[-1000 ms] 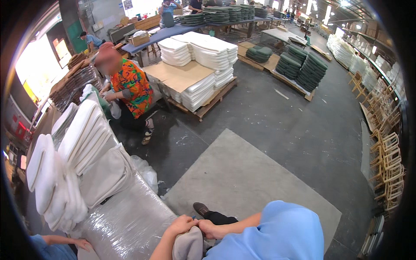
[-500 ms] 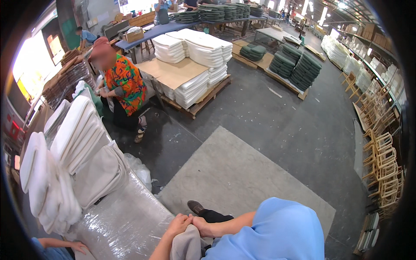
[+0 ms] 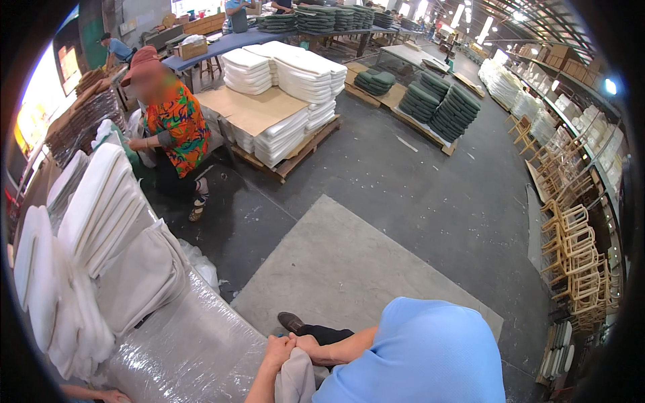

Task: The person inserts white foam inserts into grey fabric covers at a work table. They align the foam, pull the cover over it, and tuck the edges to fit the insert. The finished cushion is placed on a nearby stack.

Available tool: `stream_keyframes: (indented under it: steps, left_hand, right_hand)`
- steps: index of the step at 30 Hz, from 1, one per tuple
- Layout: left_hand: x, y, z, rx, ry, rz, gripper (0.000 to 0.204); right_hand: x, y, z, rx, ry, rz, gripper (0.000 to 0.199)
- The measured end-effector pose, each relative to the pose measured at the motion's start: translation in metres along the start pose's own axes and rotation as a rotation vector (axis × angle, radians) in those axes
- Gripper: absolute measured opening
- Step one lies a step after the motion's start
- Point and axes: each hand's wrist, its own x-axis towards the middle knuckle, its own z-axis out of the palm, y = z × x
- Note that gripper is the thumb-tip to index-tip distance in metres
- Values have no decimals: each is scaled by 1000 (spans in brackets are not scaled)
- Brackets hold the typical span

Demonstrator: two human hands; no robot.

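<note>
My left hand and my right hand meet at the lower middle, fingers closed and pressed together. Below and between them hangs a piece of grey-beige cloth, its upper edge apparently in their grip. The fingertips are partly hidden, so exactly what each pinches is hard to make out. Just left of my hands is a table covered in shiny clear plastic. Folded beige fabric lies on it, beside white padded cushion pieces leaning in a pile.
Another person's hand rests at the lower left. A person in a bright patterned top works beyond the table. Pallets carry white cushion stacks and dark green cushions. Wooden chair frames line the right; a grey mat covers the floor.
The scene has shifted left in the view. My hands stay together on the cloth. The other person's hand at lower left sits lower, and the person in the patterned top has moved their arms.
</note>
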Motion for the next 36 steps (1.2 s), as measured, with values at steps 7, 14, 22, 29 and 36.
stream_keyframes:
  steps: [7, 14, 22, 29, 36]
  left_hand:
    - [-2, 3, 2, 23, 17, -96, 48]
    - [-88, -8, 20, -555, 248, -225, 51]
    - [-185, -70, 56, -633, 38, -486, 64]
    - [-183, -22, 72, -757, 621, -603, 36]
    - [-173, -24, 77, -359, 835, -557, 28]
  right_hand:
    - [3, 1, -11, -633, -87, -501, 56]
    - [-24, -26, -7, 277, -47, 90, 55]
    - [-24, -14, -16, -148, -116, -120, 61]
    - [-22, -10, -16, 43, -164, -24, 63]
    - [-9, 1, -25, 269, -288, 97, 64]
